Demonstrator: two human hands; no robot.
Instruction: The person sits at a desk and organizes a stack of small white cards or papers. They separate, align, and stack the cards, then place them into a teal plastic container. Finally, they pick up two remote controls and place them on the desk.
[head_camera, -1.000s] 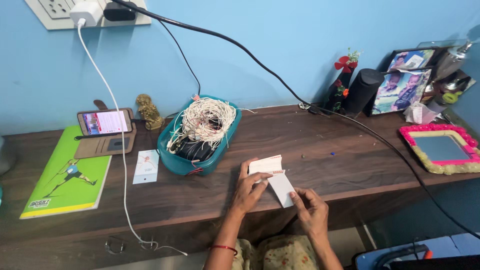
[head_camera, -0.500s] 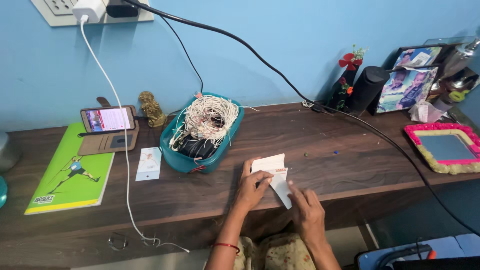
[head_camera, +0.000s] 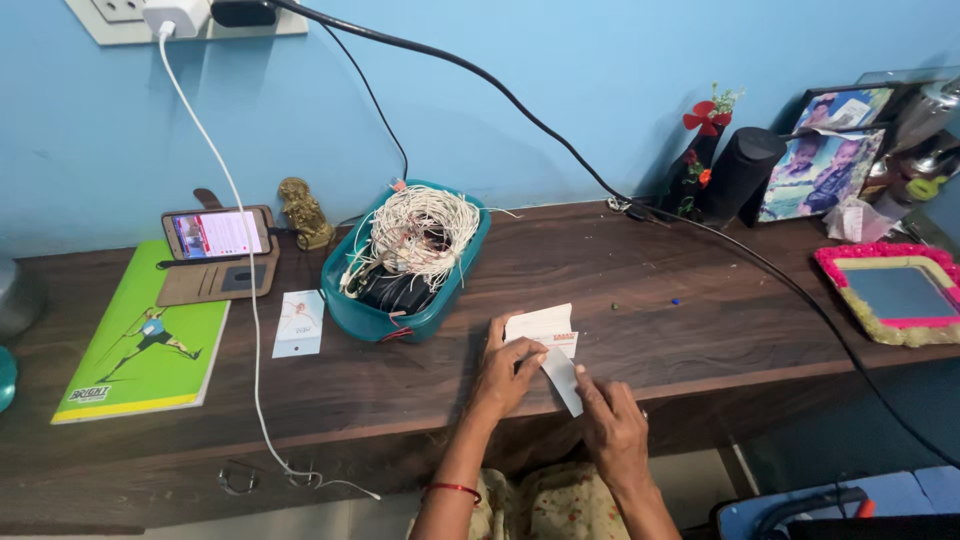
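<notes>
The left hand (head_camera: 503, 372) lies on the dark wooden desk (head_camera: 700, 330) and holds a small stack of white cards (head_camera: 541, 327); the thumb presses on the stack from the side and the fingers are closed around its lower edge. The stack rests on the desk near the front edge, at about 5 o'clock from the teal oval tub (head_camera: 372, 322). The right hand (head_camera: 612, 428) is at 4 o'clock from the left hand and pinches one single white card (head_camera: 564, 380) with thumb and forefinger; this card hangs down from the stack and its upper end touches it.

The tub holds a bundle of white string (head_camera: 417, 231) over something black. At 9 o'clock from the tub lies a small white tag (head_camera: 298, 323), and further a green notebook (head_camera: 140, 345) with a phone in a brown case (head_camera: 215, 240) on it. A white charging cable (head_camera: 245, 290) crosses the desk. At 3 o'clock, well apart, lies a mirror with a pink frame (head_camera: 892, 292).
</notes>
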